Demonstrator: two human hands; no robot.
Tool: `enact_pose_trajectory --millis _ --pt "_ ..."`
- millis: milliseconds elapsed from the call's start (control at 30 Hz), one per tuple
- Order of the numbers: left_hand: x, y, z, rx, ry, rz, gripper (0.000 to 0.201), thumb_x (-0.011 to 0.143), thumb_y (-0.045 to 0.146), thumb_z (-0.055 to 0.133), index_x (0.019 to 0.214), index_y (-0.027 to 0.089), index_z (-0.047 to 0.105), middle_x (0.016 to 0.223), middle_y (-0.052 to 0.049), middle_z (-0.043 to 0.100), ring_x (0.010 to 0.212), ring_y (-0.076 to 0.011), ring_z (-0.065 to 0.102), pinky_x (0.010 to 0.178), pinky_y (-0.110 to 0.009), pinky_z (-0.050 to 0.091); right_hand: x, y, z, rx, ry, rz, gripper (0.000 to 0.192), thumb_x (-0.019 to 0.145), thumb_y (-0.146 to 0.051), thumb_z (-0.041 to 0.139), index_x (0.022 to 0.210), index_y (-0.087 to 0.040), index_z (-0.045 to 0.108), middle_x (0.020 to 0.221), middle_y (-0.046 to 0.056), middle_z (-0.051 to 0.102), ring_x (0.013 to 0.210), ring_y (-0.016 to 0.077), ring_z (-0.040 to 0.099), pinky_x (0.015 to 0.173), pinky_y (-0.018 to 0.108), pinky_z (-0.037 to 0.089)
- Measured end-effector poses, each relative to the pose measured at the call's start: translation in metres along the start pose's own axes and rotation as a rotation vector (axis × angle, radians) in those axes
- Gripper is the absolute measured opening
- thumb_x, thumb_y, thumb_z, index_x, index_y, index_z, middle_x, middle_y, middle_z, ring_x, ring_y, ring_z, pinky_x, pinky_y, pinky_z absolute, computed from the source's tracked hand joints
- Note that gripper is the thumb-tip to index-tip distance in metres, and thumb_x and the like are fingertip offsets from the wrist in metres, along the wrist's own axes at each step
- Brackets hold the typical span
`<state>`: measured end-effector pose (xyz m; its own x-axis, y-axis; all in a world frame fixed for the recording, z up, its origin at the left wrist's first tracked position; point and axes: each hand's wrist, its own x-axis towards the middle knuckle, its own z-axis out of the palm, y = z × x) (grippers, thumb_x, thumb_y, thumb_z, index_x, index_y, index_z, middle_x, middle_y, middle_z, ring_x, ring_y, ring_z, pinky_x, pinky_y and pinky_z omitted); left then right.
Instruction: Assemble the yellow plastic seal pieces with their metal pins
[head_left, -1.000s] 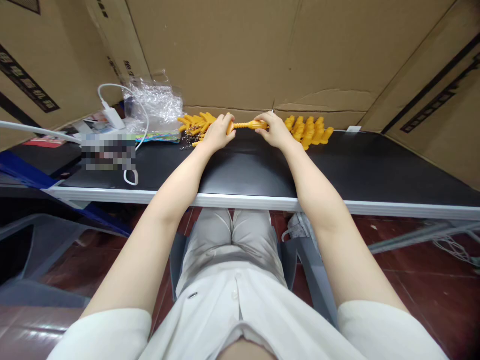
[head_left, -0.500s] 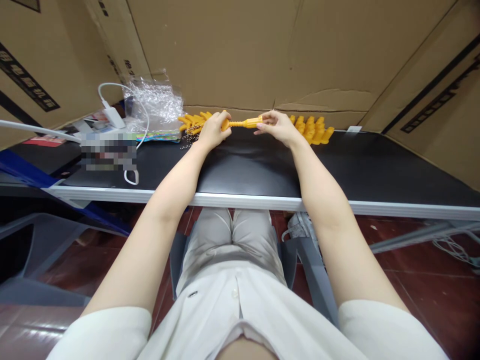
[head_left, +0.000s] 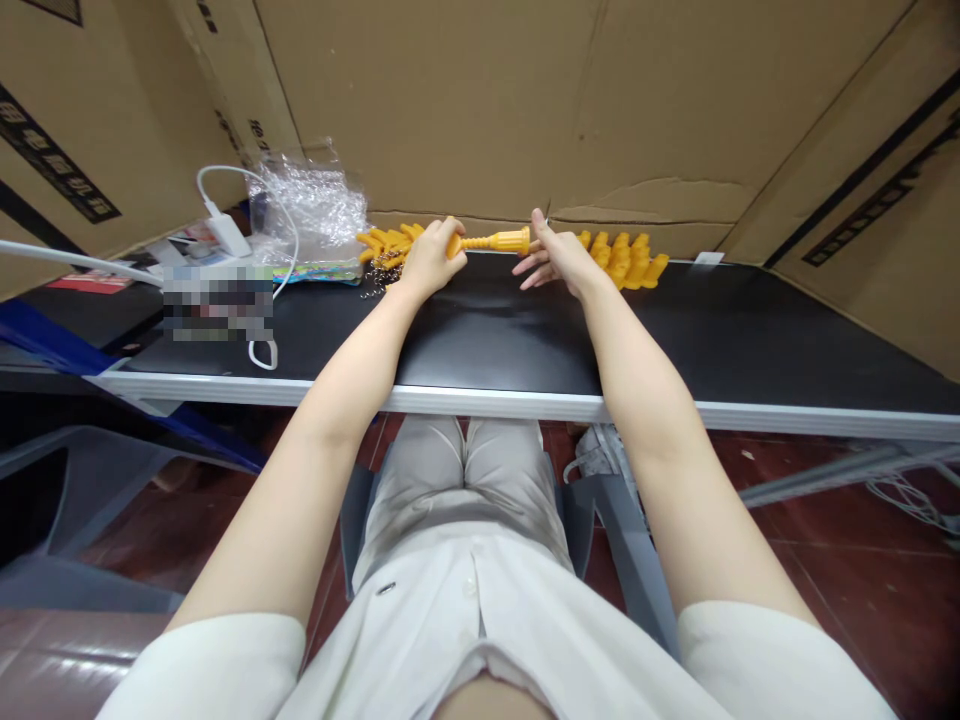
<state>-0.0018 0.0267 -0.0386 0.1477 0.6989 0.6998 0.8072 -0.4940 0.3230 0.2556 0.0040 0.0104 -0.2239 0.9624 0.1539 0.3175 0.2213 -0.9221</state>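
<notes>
1. The left hand (head_left: pixel 429 258) is closed around one end of a yellow plastic part (head_left: pixel 491 242), near the far edge of the black surface (head_left: pixel 487 340). Its fingers wrap the part so that the wider end points toward the right hand.
2. The right hand (head_left: pixel 559 258) is spread wide, fingers (head_left: pixel 529 268) apart, holding nothing. Its thumb tip stands just beside the wide end of the yellow plastic part; actual contact cannot be told.
3. The yellow plastic part is held level, slightly above the surface, between the two hands.
4. A heap of yellow pieces with key chains (head_left: pixel 386 250) lies at the far edge, just left of the left hand. A row of yellow pieces (head_left: pixel 626 260) lies at the far edge, just beyond the right hand.
5. Step in hand, as a judgement: one piece is carried by the left hand alone while the right hand is free beside it.
6. The next move appears to call for the right hand to close on the wide end, or to fetch a piece from the row.
7. A clear plastic bag (head_left: pixel 311 205) and a white charger cable (head_left: pixel 225 225) lie toward the far-left corner.
</notes>
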Motion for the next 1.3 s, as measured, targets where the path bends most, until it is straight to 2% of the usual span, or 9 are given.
enact_pose_trajectory --millis 133,233,367,467,567,700,867,1067,1300 --pt "0.001 -0.006 0.001 -0.002 -0.002 -0.013 0.034 0.09 0.016 0.066 0.123 0.023 0.065 0.121 -0.013 0.072 0.123 -0.0312 0.07 0.119 -0.051 0.052 0.0 0.005 -0.006 0.047 -0.036 -0.127 0.064 0.086 -0.058 0.091 0.136 -0.025 0.068 0.114 0.006 0.082 0.077 0.0161 0.08 0.063 0.023 0.065" --pt "0.0 -0.005 0.0 -0.017 -0.004 0.002 0.034 0.09 0.016 0.065 0.123 0.023 0.065 0.121 -0.013 0.072 0.125 -0.0306 0.069 0.119 -0.048 0.052 0.002 0.008 -0.004 0.046 -0.021 -0.171 0.056 0.084 -0.045 0.095 0.13 -0.025 0.069 0.11 0.003 0.081 0.075 0.0133 0.078 0.065 0.022 0.064" --pt "-0.001 0.003 -0.005 0.019 -0.036 -0.014 0.036 0.09 0.016 0.065 0.126 0.022 0.065 0.124 -0.015 0.07 0.128 -0.0323 0.068 0.119 -0.049 0.051 0.001 0.005 0.001 0.043 0.009 -0.128 0.044 0.09 -0.057 0.088 0.105 -0.02 0.071 0.083 0.002 0.077 0.062 0.0109 0.073 0.059 0.02 0.06" --pt "-0.001 0.01 -0.009 0.055 -0.061 -0.037 0.036 0.091 0.017 0.064 0.127 0.021 0.064 0.127 -0.016 0.069 0.128 -0.034 0.068 0.118 -0.05 0.051 -0.002 -0.002 0.004 0.013 0.038 -0.094 0.057 0.088 -0.073 0.081 0.089 -0.018 0.068 0.07 0.003 0.072 0.054 0.0106 0.068 0.055 0.019 0.057" --pt "-0.002 0.014 -0.012 0.064 -0.074 -0.049 0.037 0.09 0.017 0.062 0.127 0.02 0.065 0.128 -0.017 0.069 0.129 -0.0356 0.068 0.117 -0.051 0.051 -0.003 -0.006 0.006 -0.012 0.067 -0.074 0.065 0.084 -0.084 0.077 0.085 -0.019 0.067 0.062 0.002 0.068 0.05 0.0124 0.065 0.051 0.022 0.056" --pt "-0.002 0.014 -0.011 0.02 -0.034 -0.003 0.036 0.088 0.016 0.062 0.124 0.021 0.066 0.124 -0.016 0.071 0.127 -0.0351 0.069 0.116 -0.05 0.052 -0.001 -0.005 0.007 -0.02 0.069 -0.053 0.076 0.084 -0.094 0.065 0.092 -0.019 0.073 0.052 0.001 0.059 0.048 0.0159 0.065 0.048 0.025 0.054" --pt "-0.003 0.013 -0.011 -0.022 -0.011 0.033 0.035 0.088 0.018 0.062 0.123 0.022 0.066 0.119 -0.014 0.072 0.127 -0.033 0.07 0.115 -0.048 0.053 0.001 -0.005 0.007 -0.006 0.099 -0.007 0.087 0.085 -0.098 0.059 0.109 -0.017 0.079 0.049 -0.001 0.054 0.053 0.0188 0.068 0.054 0.028 0.06" --pt "-0.003 0.018 -0.014 -0.007 -0.024 0.013 0.033 0.087 0.017 0.063 0.119 0.022 0.066 0.121 -0.015 0.072 0.125 -0.0343 0.071 0.116 -0.051 0.053 0.0 -0.008 0.009 -0.011 0.155 0.066 0.094 0.089 -0.098 0.051 0.122 -0.015 0.079 0.051 0.002 0.056 0.059 0.0222 0.072 0.057 0.033 0.064" --pt "-0.001 0.016 -0.008 -0.021 -0.023 0.011 0.033 0.087 0.015 0.067 0.119 0.023 0.066 0.122 -0.014 0.073 0.126 -0.0322 0.07 0.118 -0.05 0.052 0.005 -0.004 0.007 -0.006 0.101 0.049 0.102 0.081 -0.106 0.048 0.12 -0.016 0.078 0.052 0.003 0.056 0.049 0.0194 0.063 0.049 0.032 0.058"
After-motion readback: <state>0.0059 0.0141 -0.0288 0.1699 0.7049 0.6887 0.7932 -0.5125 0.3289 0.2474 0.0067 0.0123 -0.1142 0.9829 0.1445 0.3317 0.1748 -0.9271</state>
